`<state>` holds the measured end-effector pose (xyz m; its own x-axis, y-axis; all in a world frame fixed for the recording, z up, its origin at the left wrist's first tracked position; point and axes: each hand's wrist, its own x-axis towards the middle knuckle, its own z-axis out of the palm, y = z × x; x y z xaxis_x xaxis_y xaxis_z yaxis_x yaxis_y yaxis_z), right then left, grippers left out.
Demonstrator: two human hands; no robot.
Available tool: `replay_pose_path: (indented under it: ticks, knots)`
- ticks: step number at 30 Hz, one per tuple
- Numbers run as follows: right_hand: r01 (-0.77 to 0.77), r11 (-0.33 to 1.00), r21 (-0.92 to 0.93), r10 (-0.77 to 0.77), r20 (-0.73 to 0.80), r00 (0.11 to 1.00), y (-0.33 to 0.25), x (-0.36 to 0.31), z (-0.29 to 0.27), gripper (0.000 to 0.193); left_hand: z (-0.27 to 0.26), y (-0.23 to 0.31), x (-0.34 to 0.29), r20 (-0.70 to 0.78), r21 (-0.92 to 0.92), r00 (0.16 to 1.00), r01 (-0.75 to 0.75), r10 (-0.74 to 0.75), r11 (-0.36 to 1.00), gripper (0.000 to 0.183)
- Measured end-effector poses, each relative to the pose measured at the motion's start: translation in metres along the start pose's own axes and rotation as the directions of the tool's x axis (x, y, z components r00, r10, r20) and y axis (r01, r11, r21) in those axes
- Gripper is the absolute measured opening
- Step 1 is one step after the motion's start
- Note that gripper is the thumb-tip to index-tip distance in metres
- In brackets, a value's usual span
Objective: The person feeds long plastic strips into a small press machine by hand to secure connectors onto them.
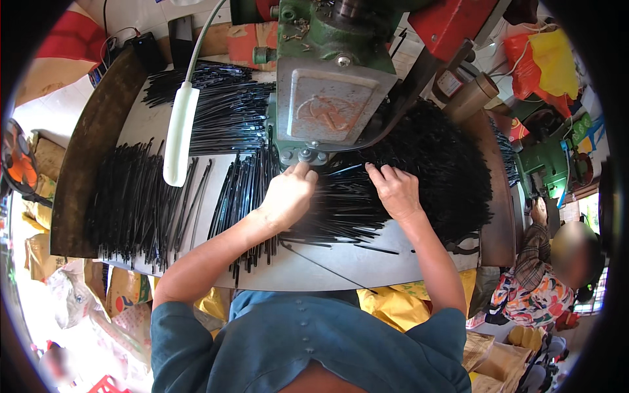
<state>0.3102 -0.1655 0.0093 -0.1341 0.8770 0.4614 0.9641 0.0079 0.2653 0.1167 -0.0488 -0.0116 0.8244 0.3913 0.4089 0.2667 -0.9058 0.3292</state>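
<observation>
My left hand (pixel 288 196) is closed, its fingertips right under the head of a green press machine (pixel 304 155). Whatever those fingers hold is hidden. To the right, my right hand (pixel 396 191) pinches the end of a thin black rod (pixel 345 170), which runs left toward the press with a bluish glint. Below and between the hands lies a spread of similar black rods (pixel 347 219). A large dense heap of rods (pixel 445 177) rises just beyond my right hand. Another bundle (pixel 246 203) lies by my left forearm.
More rods (pixel 134 203) cover the left of the metal table (pixel 216 275), which has a raised rim (pixel 78 177). A white lamp (pixel 181 134) hangs left of the press. Pliers (pixel 464 247) lie at the right edge. Another person (pixel 534 281) sits at a second green machine (pixel 544 164).
</observation>
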Motion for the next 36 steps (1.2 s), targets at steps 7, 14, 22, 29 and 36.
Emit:
replay_pose_path:
  ticks: [7,14,22,29,36]
  knots:
    - [-0.112,0.936,0.333,0.183,-0.188,0.965,-0.006,0.013,-0.013,0.011,-0.014,-0.001,-0.001,0.047,-0.227,0.990,0.140,-0.133,0.964,0.008]
    - [-0.444,0.253,0.859,0.597,0.223,0.771,-0.011,0.028,-0.035,0.012,-0.028,0.004,-0.003,0.059,-0.282,0.987,0.158,-0.147,0.946,0.008]
    - [-0.552,-0.091,0.829,0.511,0.515,0.688,-0.029,0.038,-0.032,0.019,-0.026,-0.007,-0.008,0.012,-0.426,0.992,0.117,-0.124,0.897,0.010]
    - [-0.524,-0.373,0.766,0.363,0.640,0.677,-0.037,0.036,-0.015,0.015,-0.048,0.004,-0.004,0.484,-0.650,0.746,0.657,-0.458,0.382,0.013]
    - [-0.268,-0.710,0.651,0.421,0.698,0.580,-0.056,0.053,0.000,0.009,-0.038,-0.017,-0.014,0.208,-0.634,0.877,0.458,-0.433,0.624,0.009]
